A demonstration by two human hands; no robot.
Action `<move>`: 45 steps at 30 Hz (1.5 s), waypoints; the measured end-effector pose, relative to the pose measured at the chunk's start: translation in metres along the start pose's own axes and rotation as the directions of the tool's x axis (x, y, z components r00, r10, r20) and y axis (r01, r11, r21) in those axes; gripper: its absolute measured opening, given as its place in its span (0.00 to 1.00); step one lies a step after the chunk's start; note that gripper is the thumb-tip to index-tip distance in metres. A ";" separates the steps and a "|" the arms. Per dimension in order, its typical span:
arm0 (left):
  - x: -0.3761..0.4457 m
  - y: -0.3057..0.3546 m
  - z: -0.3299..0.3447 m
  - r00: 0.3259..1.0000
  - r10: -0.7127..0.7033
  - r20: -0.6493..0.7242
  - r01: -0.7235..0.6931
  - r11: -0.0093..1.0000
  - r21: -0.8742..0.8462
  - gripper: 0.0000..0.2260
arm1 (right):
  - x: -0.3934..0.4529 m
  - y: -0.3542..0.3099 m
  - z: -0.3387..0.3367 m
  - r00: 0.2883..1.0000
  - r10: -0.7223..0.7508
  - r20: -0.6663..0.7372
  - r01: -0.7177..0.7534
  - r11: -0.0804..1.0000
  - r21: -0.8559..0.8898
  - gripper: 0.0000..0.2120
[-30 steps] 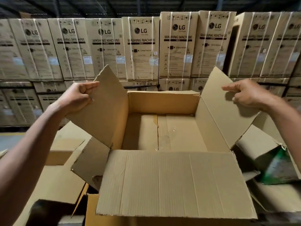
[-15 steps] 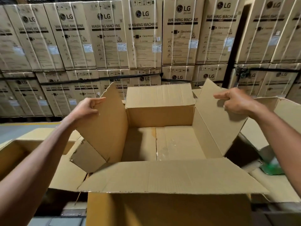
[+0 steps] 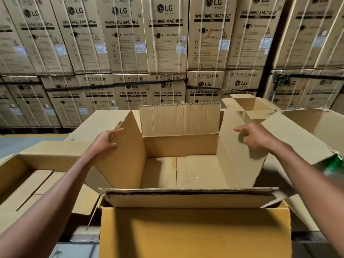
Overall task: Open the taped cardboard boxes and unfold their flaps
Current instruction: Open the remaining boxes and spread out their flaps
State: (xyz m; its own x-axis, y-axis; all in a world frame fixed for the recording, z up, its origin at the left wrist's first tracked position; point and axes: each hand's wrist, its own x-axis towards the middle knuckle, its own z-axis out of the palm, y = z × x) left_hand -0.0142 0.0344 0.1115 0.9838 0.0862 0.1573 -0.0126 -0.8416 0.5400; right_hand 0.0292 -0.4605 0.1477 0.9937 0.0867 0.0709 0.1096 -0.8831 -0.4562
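Observation:
A brown cardboard box [image 3: 195, 229] stands open before me, empty inside. Its far flap [image 3: 179, 119] stands upright and its near flap [image 3: 186, 199] folds out toward me. My left hand [image 3: 106, 144] grips the upper edge of the left flap [image 3: 126, 157], thumb inside and fingers behind it. On the other side, my right hand [image 3: 255, 135] holds the right flap [image 3: 240, 161] near its top, forefinger pointing inward and the other fingers curled over the cardboard. Both side flaps lean outward.
Other opened cardboard boxes lie to the left [image 3: 33, 175] and to the right [image 3: 305, 131], one more behind at right [image 3: 247, 105]. A wall of strapped LG washing machine cartons [image 3: 163, 43] fills the background. Something green [image 3: 335, 164] shows at the right edge. Grey floor [image 3: 22, 142] at left.
The view has tilted so the box sits lower and nearer. The far flap has risen to upright, and both hands stay on the side flaps, holding them outward.

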 end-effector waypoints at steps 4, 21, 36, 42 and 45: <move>-0.005 -0.014 0.015 1.000 -0.012 0.014 0.012 0.999 -0.035 0.36 | 0.000 0.011 0.026 1.000 0.024 0.009 -0.024 1.000 -0.019 0.29; -0.007 -0.067 0.043 0.997 0.005 0.072 0.002 0.995 -0.096 0.37 | -0.014 0.060 0.059 0.985 0.171 0.017 -0.172 0.979 0.113 0.29; -0.011 -0.064 0.038 0.995 0.010 0.097 0.002 0.992 -0.122 0.35 | -0.014 0.078 0.053 0.976 0.212 0.044 -0.213 0.977 0.022 0.29; -0.007 -0.065 0.038 0.996 0.006 0.089 -0.002 0.999 -0.042 0.35 | -0.021 0.087 0.052 0.968 0.225 0.109 -0.216 0.973 -0.083 0.30; -0.008 -0.061 0.039 0.997 0.004 0.080 -0.008 0.999 0.048 0.34 | -0.026 0.088 0.055 0.966 0.243 0.090 -0.213 0.942 -0.258 0.31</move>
State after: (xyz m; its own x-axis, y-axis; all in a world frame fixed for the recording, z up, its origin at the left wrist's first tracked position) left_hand -0.0145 0.0644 0.0447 0.9949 0.0398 0.0931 -0.0119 -0.8668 0.4984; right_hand 0.0142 -0.5156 0.0571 0.9885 -0.0898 -0.1221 -0.1148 -0.9695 -0.2163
